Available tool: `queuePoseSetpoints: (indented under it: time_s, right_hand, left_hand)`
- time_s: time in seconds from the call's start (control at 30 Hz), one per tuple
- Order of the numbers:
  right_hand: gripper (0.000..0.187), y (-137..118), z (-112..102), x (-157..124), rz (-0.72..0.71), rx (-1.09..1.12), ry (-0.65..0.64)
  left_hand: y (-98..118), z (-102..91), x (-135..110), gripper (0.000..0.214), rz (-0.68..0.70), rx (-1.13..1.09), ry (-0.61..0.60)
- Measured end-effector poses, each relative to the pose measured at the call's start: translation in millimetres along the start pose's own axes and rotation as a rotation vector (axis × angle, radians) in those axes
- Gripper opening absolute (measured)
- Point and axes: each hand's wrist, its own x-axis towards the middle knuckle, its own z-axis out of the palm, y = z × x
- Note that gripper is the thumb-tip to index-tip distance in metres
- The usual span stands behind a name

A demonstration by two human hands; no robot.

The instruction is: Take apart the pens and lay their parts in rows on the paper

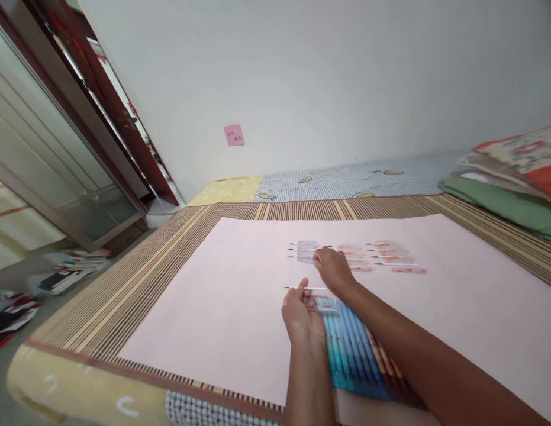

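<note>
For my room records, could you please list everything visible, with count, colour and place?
Paper: one, pink, centre
Thin sticks: several, white, on paper
Short tubes: several, clear or pink, on paper
Pens: many, blue, teal, brown, lower middle
Mat: one, brown-striped, under paper
Bedding: count unclear, yellow and grey, under mat
Wall: one, white, back
Note: one, pink, on wall
Cloth: one, green, right
Flowered fabric: one, red-cream, right
Glass door: one, greenish, left
Books: several, mixed, left floor
Heap: one, mixed, left floor
Left hand: one, bare, by pens
Right hand: one, bare, by tubes
</note>
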Motion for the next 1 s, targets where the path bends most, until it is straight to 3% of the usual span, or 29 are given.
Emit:
queuePoseSetpoints:
  time_s: [0.37,0.8,1.0]
  right_hand:
    - [0.017,-3.0,-0.4,2.8,-0.051,-0.075,-0.015]
    - [0.015,-5.1,-0.4,1.7,-0.074,-0.096,-0.011]
    - [0.035,-6.2,-0.1,4.4,-0.280,-0.005,-0.009]
  left_hand:
    - [2.5,3.7,-5.9,0.013,-0.028,-0.046,0.028]
    - [2.4,2.4,-3.2,0.010,-0.030,-0.027,-0.003]
    - [0.7,-0.3,-0.4,0.009,-0.041,-0.037,-0.010]
